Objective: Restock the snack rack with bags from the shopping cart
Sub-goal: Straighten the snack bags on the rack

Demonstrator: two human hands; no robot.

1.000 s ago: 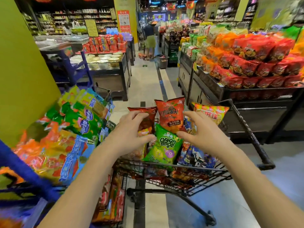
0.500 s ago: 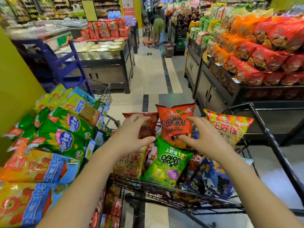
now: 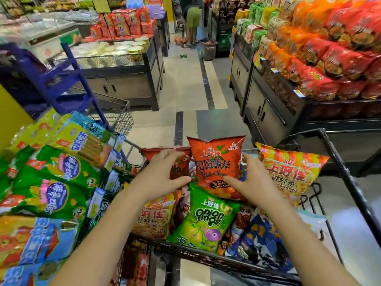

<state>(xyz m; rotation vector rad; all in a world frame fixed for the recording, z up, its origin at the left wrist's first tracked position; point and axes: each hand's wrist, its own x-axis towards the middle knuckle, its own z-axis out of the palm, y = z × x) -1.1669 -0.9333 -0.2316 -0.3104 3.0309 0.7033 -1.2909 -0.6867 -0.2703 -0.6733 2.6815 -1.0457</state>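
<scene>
The black wire shopping cart (image 3: pixel 342 174) holds several snack bags. An orange-red potato chip bag (image 3: pixel 215 162) stands upright above a green onion rings bag (image 3: pixel 206 221). An orange striped prawn cracker bag (image 3: pixel 288 174) stands to the right. My right hand (image 3: pixel 252 179) pinches the chip bag's right edge, thumb on the front and fingers behind. My left hand (image 3: pixel 161 175) curls over the top of a dark red bag (image 3: pixel 181 165) just left of it, thumb in front. The snack rack (image 3: pixel 51 182) on my left is packed with green, yellow and blue-orange bags.
A long display counter (image 3: pixel 274 104) piled with red and orange bags runs along the right. A second wire cart (image 3: pixel 118 115) and a blue frame (image 3: pixel 80 83) stand beyond the rack. A person (image 3: pixel 192 19) bends by a bin (image 3: pixel 208 49) far down the aisle.
My view has tilted down and drawn closer to the cart. Both hands stay on the same bags, almost unmoved relative to them.
</scene>
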